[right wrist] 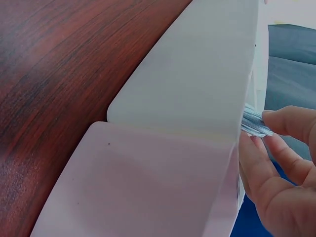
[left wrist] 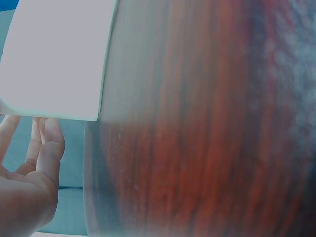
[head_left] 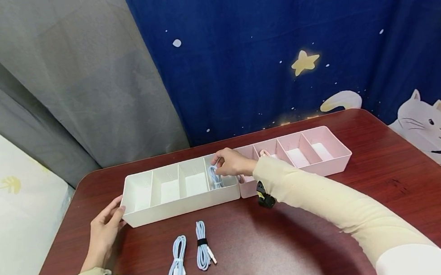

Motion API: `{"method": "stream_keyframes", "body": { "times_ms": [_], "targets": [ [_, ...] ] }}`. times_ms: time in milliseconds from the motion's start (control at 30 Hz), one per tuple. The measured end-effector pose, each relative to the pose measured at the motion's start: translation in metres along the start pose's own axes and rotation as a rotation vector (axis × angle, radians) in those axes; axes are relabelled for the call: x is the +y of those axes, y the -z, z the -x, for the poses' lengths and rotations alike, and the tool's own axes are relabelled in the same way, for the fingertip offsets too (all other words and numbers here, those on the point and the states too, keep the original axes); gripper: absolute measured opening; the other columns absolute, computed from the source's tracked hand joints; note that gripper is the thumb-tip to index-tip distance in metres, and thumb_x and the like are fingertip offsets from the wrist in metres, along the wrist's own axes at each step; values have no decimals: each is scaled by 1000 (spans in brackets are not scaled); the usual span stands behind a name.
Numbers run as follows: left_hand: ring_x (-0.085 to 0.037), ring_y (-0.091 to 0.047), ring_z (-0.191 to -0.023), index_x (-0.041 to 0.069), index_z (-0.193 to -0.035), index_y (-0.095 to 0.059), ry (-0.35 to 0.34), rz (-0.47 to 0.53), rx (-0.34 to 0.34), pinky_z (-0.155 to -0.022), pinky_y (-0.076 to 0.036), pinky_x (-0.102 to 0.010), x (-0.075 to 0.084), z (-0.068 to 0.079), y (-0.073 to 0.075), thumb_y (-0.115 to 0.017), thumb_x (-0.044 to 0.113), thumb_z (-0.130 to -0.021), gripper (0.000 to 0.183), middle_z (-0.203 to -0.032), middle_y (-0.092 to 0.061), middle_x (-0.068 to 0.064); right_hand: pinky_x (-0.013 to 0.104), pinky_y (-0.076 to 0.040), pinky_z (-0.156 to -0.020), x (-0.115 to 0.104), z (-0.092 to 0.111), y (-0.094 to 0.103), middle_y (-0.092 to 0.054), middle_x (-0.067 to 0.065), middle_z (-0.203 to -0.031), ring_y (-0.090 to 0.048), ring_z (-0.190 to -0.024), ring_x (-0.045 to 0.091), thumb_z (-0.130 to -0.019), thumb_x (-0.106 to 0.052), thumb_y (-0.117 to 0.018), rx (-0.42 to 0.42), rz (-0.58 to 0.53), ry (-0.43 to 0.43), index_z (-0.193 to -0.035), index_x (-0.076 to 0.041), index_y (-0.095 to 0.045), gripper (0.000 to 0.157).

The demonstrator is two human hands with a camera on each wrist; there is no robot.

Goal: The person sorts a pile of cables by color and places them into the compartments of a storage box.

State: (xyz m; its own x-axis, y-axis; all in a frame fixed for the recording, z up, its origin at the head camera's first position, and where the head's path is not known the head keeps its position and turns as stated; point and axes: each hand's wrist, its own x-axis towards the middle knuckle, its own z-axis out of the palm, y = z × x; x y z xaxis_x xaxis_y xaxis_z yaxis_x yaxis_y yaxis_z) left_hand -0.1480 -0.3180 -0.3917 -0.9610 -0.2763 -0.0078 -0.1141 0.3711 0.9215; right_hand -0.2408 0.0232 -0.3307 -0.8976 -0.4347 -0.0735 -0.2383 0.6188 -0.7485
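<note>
A white divided box (head_left: 181,207) stands on the table, its right end against a pink divided box (head_left: 326,168). My left hand (head_left: 105,227) touches the white box's left end with loosely extended fingers, which the left wrist view shows along that end. Inside the rightmost white compartment, my right hand (head_left: 231,162) pinches a coiled light-blue charging cable (head_left: 215,177). Thumb and fingers meet around this cable (right wrist: 254,122) in the right wrist view; the box wall hides its lower part. Two more coiled blue cables, one plain (head_left: 176,262) and one with a black strap (head_left: 202,248), lie in front.
Pink cables (head_left: 264,153) lie in the pink box's left compartments, partly hidden by my right arm. The reddish-brown table (head_left: 274,249) has its back edge close behind the boxes. Grey (head_left: 75,81) and blue star-patterned curtains (head_left: 243,53) hang behind it.
</note>
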Motion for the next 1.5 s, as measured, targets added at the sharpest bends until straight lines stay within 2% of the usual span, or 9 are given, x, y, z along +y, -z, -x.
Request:
{"method": "stream_keyframes", "body": {
  "times_ms": [267, 600, 967, 1233, 1500],
  "targets": [
    [4, -54, -76, 15, -132, -44, -34, -35, -16, -65, -47, -13, -3, 0, 0, -51, 36, -89, 49, -87, -53, 15, 20, -44, -60, 1, 1, 4, -59, 7, -79, -52, -70, 14, -73, -4, -68, -16, 17, 21, -96, 0, -62, 24],
    [3, -53, -76, 15, -132, -44, -31, -41, -19, -65, -47, -14, -3, 0, 0, -51, 37, -89, 49, -87, -53, 15, 22, -46, -67, 2, 6, 9, -58, 9, -83, -55, -74, 16, -75, -3, -65, -56, 9, 47, -103, 4, -59, 29],
    [4, -54, -74, 11, -132, -43, -45, -34, -13, -65, -47, -13, -2, 0, 1, -50, 34, -89, 49, -84, -53, 15, 20, -49, -61, 4, 15, 9, -58, 7, -83, -58, -71, 12, -78, -4, -63, -71, -42, 53, -103, 3, -60, 26],
    [5, -54, -75, 14, -132, -44, -48, -33, -18, -65, -48, -13, -3, 1, 1, -51, 35, -89, 48, -85, -53, 13, 21, -48, -61, 7, 24, 8, -60, 8, -84, -60, -80, 17, -80, -4, -61, -47, -49, 153, -101, 5, -60, 23],
    [6, -54, -77, 12, -132, -43, -47, -33, -19, -65, -48, -13, -2, 1, 1, -51, 35, -89, 49, -86, -53, 13, 21, -49, -66, 1, 37, 6, -62, 10, -87, -62, -77, 18, -78, -2, -61, -51, -102, 254, -98, 6, -60, 21]
  ]
}}
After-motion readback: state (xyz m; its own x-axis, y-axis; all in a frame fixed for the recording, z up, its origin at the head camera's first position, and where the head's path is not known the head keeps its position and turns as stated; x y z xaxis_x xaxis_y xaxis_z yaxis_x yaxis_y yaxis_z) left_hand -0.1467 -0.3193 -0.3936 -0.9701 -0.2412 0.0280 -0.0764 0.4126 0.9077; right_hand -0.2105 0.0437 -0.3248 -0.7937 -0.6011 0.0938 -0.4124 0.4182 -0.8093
